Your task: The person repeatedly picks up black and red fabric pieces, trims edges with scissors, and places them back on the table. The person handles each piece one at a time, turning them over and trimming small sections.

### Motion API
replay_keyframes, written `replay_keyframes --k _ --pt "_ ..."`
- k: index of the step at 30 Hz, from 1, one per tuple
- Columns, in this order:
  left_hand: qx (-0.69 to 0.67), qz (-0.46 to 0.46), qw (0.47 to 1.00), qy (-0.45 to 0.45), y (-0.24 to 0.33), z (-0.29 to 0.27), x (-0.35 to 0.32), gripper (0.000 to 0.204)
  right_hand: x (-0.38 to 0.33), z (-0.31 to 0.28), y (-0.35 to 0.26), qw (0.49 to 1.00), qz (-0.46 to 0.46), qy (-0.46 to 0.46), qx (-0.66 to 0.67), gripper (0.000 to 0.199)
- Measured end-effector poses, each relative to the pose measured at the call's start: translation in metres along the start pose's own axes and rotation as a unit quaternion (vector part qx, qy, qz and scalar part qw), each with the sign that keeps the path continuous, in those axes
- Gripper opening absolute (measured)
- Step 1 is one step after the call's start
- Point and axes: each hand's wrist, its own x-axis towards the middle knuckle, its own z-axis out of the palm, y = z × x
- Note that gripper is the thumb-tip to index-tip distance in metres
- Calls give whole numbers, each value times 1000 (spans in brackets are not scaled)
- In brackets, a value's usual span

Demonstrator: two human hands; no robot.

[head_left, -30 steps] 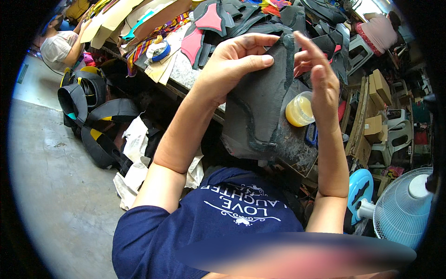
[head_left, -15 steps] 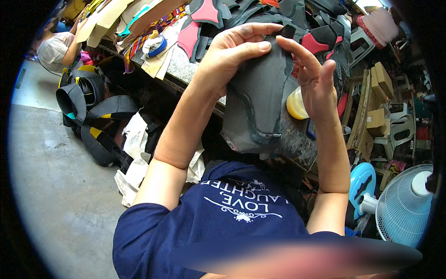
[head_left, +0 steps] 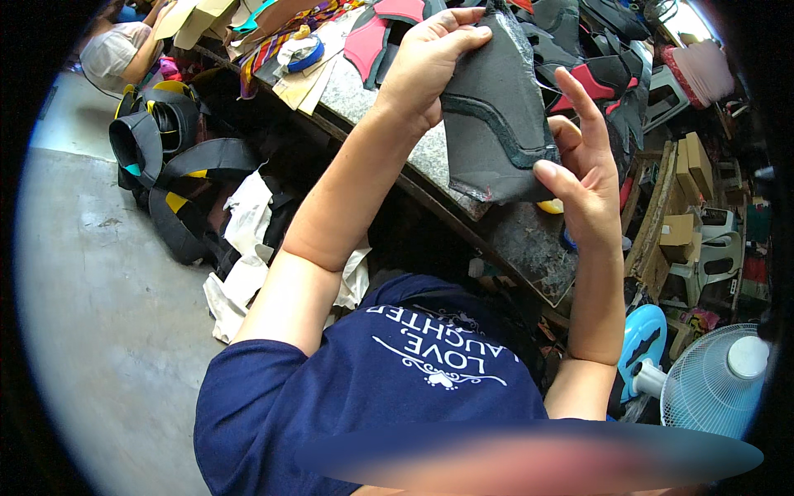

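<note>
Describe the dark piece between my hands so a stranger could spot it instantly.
Find the cluttered worktable at the top. In front of it, your left hand pinches the upper end of a flat panel, with your right hand at its lower right edge. Unlike the pink-and-black pieces on the worktable, it is dark grey, with a darker band bending across it.

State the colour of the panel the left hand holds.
Dark grey panel, with a blackish band; head view.

The right hand (head_left: pixel 589 165) moves from one to four o'clock on the dark panel (head_left: pixel 495 89); the yellow-filled cup (head_left: pixel 550 206) mostly disappears.
</note>
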Motion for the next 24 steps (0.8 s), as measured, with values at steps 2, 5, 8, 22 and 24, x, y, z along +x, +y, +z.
replay_keyframes --k 2,5,8,22,24 --pt "-189 -85 972 -107 3 -4 -2 41 3 2 -2 998 -27 49 2 83" --pt "-276 -39 941 -191 -4 -9 -23 75 16 -3 -8 995 -37 88 23 76" --pt "-22 -70 972 -222 -22 -6 -55 89 32 -5 -9 992 -66 98 51 68" --pt "10 90 993 -72 -21 -6 -85 40 -1 1 21 996 38 72 -32 72" --pt "-5 74 988 -134 -25 1 -90 50 -9 2 24 996 3 75 -41 70"
